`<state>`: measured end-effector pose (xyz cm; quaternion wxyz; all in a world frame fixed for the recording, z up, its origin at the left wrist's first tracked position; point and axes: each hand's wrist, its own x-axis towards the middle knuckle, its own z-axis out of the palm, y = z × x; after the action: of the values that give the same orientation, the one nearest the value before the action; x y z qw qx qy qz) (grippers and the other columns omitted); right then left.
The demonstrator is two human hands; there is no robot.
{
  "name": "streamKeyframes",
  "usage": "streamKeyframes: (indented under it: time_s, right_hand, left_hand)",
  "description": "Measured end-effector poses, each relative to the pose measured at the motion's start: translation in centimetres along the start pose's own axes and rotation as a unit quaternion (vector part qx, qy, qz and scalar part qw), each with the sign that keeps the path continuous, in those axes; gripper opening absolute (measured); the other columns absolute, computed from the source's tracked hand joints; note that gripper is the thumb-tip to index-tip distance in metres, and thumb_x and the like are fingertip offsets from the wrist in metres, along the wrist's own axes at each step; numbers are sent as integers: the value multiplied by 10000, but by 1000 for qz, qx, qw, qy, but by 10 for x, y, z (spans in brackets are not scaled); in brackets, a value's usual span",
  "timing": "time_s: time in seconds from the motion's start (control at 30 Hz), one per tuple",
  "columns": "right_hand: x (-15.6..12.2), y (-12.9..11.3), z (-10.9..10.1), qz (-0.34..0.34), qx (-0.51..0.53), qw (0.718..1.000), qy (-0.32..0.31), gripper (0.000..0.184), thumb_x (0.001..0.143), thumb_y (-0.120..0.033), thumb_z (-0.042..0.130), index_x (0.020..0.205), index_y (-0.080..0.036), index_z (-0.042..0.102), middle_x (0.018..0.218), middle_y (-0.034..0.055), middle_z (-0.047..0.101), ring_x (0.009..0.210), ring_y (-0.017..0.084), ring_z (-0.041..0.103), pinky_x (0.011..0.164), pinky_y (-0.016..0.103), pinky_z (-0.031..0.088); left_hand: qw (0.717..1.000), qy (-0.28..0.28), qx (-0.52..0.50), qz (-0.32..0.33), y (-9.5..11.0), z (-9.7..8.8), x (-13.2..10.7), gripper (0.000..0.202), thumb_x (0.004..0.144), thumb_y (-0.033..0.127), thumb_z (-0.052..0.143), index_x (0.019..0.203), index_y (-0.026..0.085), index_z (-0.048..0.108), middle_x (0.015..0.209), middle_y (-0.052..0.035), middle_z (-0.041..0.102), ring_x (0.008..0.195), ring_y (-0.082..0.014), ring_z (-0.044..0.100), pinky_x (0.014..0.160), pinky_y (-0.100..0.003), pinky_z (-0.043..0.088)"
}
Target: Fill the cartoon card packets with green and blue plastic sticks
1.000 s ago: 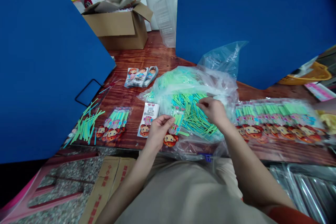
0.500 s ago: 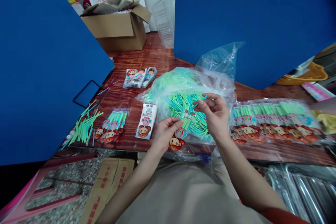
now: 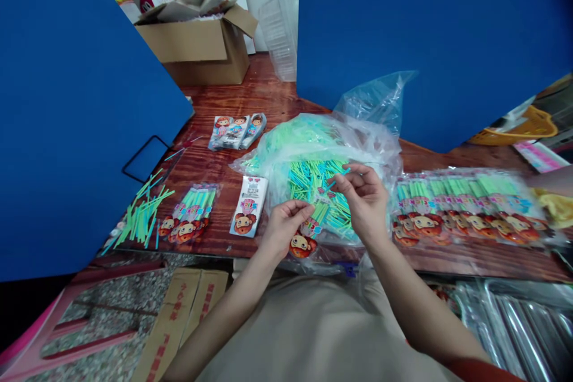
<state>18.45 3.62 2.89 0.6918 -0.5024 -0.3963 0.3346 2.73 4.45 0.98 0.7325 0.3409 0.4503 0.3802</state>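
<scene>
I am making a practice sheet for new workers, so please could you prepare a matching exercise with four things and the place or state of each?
Column 1
1. Left hand
2. Right hand
3. Cardboard box
4. Small pile of loose sticks

Column 2
A. near the blue panel on the left
B. holds a blue stick
C. flaps open, at the far side of the table
D. holds a printed packet

Right pairs: 1-D, 2-B, 3-C, 4-A

One held packet [image 3: 311,228], one white pack [image 3: 244,208], three upper packs [image 3: 237,131], two blue panels [image 3: 421,42]; overlapping right-row packets [image 3: 463,203], seemingly five-plus.
</scene>
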Motion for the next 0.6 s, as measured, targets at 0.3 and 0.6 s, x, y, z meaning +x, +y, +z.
streamKeyframes:
  time_s: [0.3, 0.6]
  right_hand:
    - [-5, 3, 0, -15, -21, 1000, 18, 355, 806, -416, 741, 1033, -250, 525, 704, -30, 701, 681, 169, 706, 635, 288, 545]
    - [-9, 5, -1, 2, -29, 999, -12, 274, 793, -375, 762, 960, -243, 589, 696, -23, 694, 678, 170, 699, 670, 302, 553]
  left_hand:
    - [1000, -16, 12, 6, -1, 2, 1, 323, 608, 376, 867, 749, 141, 696, 636, 21, 616, 557, -80, 501, 557, -216, 395]
    - [1000, -13, 0, 5, -4, 3, 3, 343, 590, 385, 878, 752, 139, 702, 629, 22, 618, 553, -82, 504, 548, -214, 402]
